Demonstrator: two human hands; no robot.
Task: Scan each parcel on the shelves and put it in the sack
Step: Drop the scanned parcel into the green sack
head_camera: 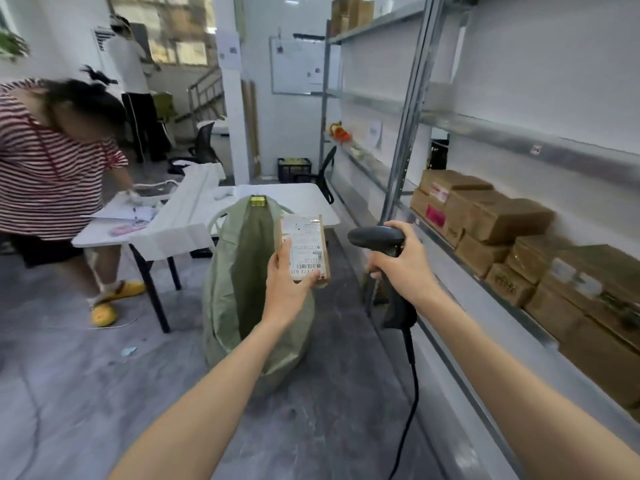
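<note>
My left hand [285, 285] grips a small brown parcel [304, 245] from below, its white label facing me, held above the open green sack [242, 271]. The sack stands on the floor, clipped at its top to a chair back. My right hand [403, 261] grips a black corded barcode scanner [377, 237], its head pointing left toward the parcel, a short gap between them. Several brown cardboard parcels [498, 223] lie stacked on the lower shelf at the right.
A metal shelf rack [408, 133] runs along the right wall. A white table [180, 220] stands behind the sack. A person in a red-striped shirt [45, 161] bends over it at the left. Another person stands farther back. The scanner's cable hangs to the grey floor.
</note>
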